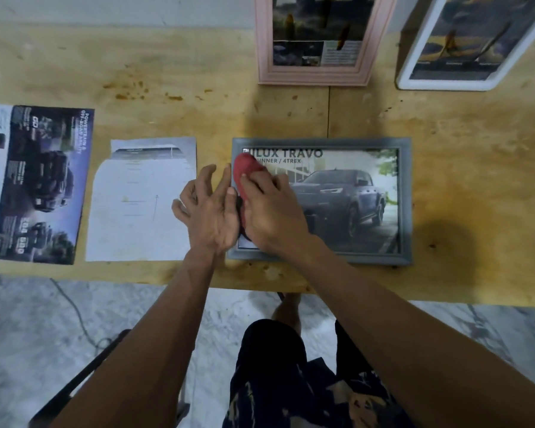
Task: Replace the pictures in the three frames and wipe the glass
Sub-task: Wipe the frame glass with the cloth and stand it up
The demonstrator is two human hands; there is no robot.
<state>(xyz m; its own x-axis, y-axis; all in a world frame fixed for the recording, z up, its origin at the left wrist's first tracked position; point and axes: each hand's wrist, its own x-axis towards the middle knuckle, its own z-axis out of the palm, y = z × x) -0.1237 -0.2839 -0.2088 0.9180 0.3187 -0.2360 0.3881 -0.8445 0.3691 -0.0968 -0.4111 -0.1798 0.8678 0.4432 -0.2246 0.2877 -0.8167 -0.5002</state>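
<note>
Head view, read from the left: a dark car brochure page [37,183] lies flat on the wooden table [167,72], and beside it a pale sheet [142,202], face down or nearly blank. Next comes the left hand [209,208], fingers spread and loosely bent, holding nothing; its fingertips rest at the left edge of the grey frame [405,199], seemingly steadying it. The right hand [269,211] presses a red cloth [244,171] flat on the glass near the frame's upper-left corner, fingers curled over the cloth. The frame lies near the table's front edge and shows a pickup truck picture. Wiping looks to be the step in hand (this frame's picture seems already fitted). The next move calls for sweeping the cloth rightward across the uncovered glass. At the far edge sit a pink frame [365,57] and a white frame [414,63].
</note>
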